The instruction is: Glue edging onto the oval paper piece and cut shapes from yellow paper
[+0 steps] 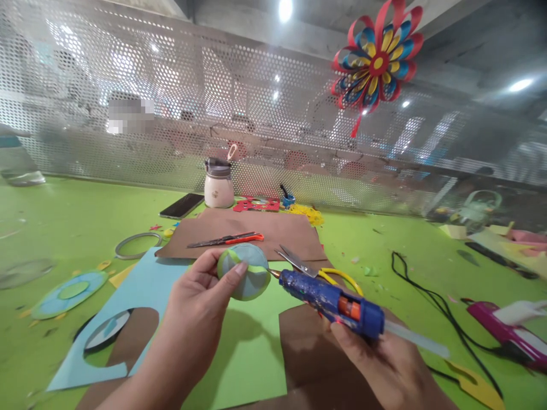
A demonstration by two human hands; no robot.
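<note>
Head cam: left fingers (236,278) pinching blue-green paper disc (253,286), right fingers (342,337) gripping blue plastic glue gun (318,293) slanted, nozzle (274,274) leftward.

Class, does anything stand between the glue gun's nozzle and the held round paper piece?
Nothing visible does: the nozzle sits at the edge of the round paper piece; whether they touch is unclear. The scissors lie beyond.
</note>
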